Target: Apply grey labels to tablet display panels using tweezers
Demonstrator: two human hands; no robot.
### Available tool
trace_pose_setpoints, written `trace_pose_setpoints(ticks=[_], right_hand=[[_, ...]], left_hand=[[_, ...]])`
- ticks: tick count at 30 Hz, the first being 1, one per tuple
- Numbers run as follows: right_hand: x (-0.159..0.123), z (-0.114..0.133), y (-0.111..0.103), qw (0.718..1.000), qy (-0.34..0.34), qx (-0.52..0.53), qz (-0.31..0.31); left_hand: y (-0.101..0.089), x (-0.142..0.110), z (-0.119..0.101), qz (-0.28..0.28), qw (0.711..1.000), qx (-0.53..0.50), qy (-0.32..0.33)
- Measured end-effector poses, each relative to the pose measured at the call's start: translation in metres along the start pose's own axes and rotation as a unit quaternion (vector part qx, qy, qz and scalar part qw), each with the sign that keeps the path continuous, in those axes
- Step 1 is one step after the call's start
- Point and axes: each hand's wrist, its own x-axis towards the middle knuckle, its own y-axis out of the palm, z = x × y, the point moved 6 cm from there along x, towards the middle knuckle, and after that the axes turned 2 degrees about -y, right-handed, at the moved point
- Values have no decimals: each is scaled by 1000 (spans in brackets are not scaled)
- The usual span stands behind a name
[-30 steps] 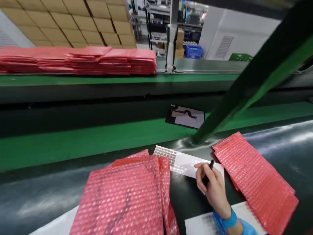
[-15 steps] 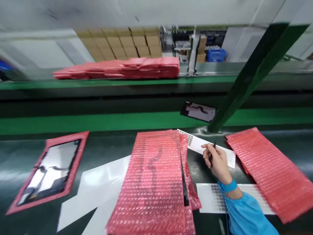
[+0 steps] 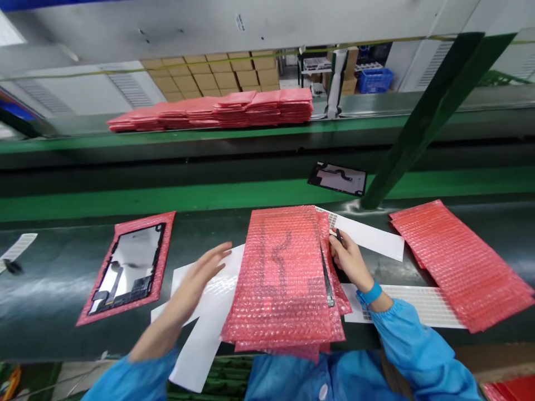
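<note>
My left hand [image 3: 204, 273], fingers stretched out and slightly blurred, is in the air over white sheets [image 3: 204, 345], left of the pile. Nothing shows in it. My right hand [image 3: 349, 259] has its fingers closed round a thin black pen-like tool [image 3: 339, 236]; its exact kind is unclear. That hand is at the right edge of a pile of red bubble-wrap bags [image 3: 288, 312]. Through the top bag a flat panel with a dark, wavy ribbon cable [image 3: 281, 256] shows. A white label sheet with small grey squares [image 3: 371, 234] lies beside my right hand.
Left lies a black-framed panel [image 3: 129, 262] on a red bubble bag. More red bags [image 3: 463, 267] lie at right, near a second label sheet [image 3: 426, 306]. A green slanted post [image 3: 422, 133] rises behind. Another panel [image 3: 340, 179] lies at the back. Stacked bags [image 3: 251, 108] fill the shelf.
My left hand has come into view from the lower left. My right hand has moved left from above the label sheet to the pile's edge, still holding the black tool. The view has shifted.
</note>
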Motion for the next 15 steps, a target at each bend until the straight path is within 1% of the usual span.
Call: trace_pose_setpoints(ticks=[1,2,3,4,5,6,7,10,12,15], right_hand=[[-1,1,0,1000,-5,-9,-5],[-2,3,1,1000,-16,-19,-8],[-3,6,3,999,-30,-30,-9],[-3,9,6,998,-44,-40,-8],[-3,13,9,997,-55,-47,-5],[-2,15,13,997,-60,-51,0],[0,17,16,997,-57,-50,4],[4,19,23,999,-26,-34,2],[6,20,23,999,-10,-32,-4],[3,20,16,1000,13,-23,-8]], left_hand=[[29,12,-1,21,999,-45,-18],[57,20,-1,37,997,-61,-24],[81,26,1,49,996,-71,-28],[99,28,4,58,995,-82,-30],[112,28,8,65,994,-88,-29],[121,26,11,70,992,-96,-29],[125,23,14,74,991,-105,-29],[126,10,21,85,988,-128,-32],[128,2,26,89,986,-140,-37],[136,-8,39,108,983,-141,-44]])
